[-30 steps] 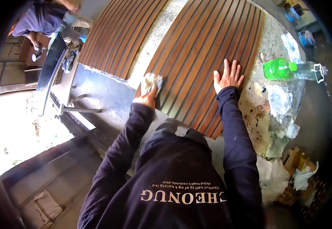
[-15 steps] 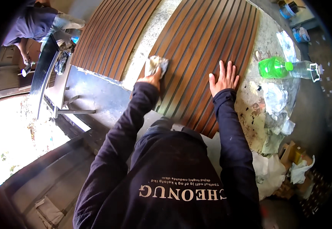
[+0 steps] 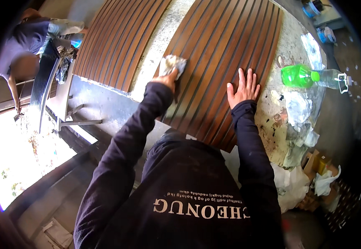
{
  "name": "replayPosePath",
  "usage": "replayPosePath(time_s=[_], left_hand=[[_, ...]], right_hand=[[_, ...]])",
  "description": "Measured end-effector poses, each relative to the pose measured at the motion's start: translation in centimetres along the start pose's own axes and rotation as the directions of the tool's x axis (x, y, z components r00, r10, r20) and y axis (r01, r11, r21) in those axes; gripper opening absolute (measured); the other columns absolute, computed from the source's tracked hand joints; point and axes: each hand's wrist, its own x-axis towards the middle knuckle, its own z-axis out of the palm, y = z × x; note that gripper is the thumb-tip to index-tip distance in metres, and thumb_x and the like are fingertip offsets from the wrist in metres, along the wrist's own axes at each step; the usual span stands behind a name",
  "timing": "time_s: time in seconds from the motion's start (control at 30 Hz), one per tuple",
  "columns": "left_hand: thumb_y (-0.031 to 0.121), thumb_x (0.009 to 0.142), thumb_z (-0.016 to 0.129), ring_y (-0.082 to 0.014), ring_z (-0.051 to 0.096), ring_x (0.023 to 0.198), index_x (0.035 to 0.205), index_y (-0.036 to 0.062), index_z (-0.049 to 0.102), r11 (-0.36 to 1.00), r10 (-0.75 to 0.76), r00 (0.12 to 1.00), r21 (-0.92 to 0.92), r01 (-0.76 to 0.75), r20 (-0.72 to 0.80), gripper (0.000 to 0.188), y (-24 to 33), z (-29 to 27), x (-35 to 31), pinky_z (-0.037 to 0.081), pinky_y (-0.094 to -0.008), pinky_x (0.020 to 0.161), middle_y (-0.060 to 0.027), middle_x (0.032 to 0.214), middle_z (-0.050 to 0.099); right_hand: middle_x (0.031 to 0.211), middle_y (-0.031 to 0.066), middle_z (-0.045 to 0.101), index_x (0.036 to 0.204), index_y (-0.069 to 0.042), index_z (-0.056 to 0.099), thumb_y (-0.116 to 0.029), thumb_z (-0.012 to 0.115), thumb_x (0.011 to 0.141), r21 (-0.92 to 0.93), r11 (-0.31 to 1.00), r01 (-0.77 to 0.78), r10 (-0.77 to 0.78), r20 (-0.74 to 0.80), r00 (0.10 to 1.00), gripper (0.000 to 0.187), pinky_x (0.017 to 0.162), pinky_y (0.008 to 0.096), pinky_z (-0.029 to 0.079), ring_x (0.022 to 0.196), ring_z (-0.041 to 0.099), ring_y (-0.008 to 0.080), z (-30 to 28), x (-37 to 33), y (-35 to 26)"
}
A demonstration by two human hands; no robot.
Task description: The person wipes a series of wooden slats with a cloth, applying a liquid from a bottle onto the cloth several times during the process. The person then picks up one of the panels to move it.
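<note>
A crumpled, off-white cloth (image 3: 174, 63) lies against the left side of a brown slatted panel (image 3: 213, 54), toward its near end, where our left hand (image 3: 164, 79) keeps its grip clamped on it, the thumb side pressed to the lower edge of the wad. Our right hand (image 3: 243, 90) rests palm down near the panel's right edge, holding nothing, its fingers straight and a little apart, the thumb set off to the side. The panel's narrow dark grooves run away from us along its length, and its near end reaches close to our waist. Beneath it we have a pale, stained worktop (image 3: 267, 126), a strip of which shows between this panel and a second slatted panel (image 3: 120, 41) of the same brown at left. Right of our right hand, on the worktop, lie a green bottle (image 3: 296, 76) on its side, a clear bottle (image 3: 329, 78) just beyond its cap, and a crumpled plastic sheet (image 3: 299, 107) nearer to us. A white bag (image 3: 326, 181) sits beside cardboard (image 3: 311, 163) at lower right. At upper left, we see a co-worker (image 3: 25, 35) in a dark top, one arm stretched down near a black ribbed panel (image 3: 43, 79).
</note>
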Motion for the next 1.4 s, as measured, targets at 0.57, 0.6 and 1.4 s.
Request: replayPosePath(time_s=[0.57,0.6,1.4], left_hand=[[0.011,0.079,0.051,-0.0327,0.062,0.063,0.125,0.0123,0.050,0.998,-0.038,0.999,-0.056,0.038,-0.004,0.047,-1.8,1.5,-3.0,0.050,-0.0415,0.059,-0.0171,0.071,0.063],[0.010,0.077,0.051,-0.0324,0.062,0.061,0.126,0.0123,0.049,0.997,-0.022,0.999,-0.078,0.019,-0.034,0.048,-1.3,1.5,-4.1,0.050,-0.0416,0.058,-0.0167,0.069,0.063],[0.004,0.083,0.054,-0.0161,0.054,0.048,0.113,0.0067,0.062,0.570,-0.608,0.771,-0.780,0.257,-0.191,0.032,-10.4,3.2,-22.2,0.044,-0.0285,0.049,-0.0098,0.058,0.056]], right_hand=[[0.148,0.0132,0.025,0.141,-0.021,0.032,-0.047,0.049,0.084,-0.025,0.999,0.029,-0.030,-0.018,0.999,0.064,0.108,0.0556,0.017,0.136,0.023,0.0340,0.2,0.1,-0.6],[0.148,0.0132,0.025,0.141,-0.021,0.032,-0.047,0.049,0.084,-0.036,0.999,0.031,-0.032,-0.021,0.999,0.064,0.108,0.0556,0.017,0.136,0.023,0.0340,0.0,-0.1,-0.2],[0.150,0.0108,0.021,0.142,-0.022,0.031,-0.048,0.048,0.085,-0.058,0.998,-0.010,0.012,0.025,1.000,0.065,0.109,0.0551,0.015,0.138,0.019,0.0320,0.0,-0.1,0.0]])
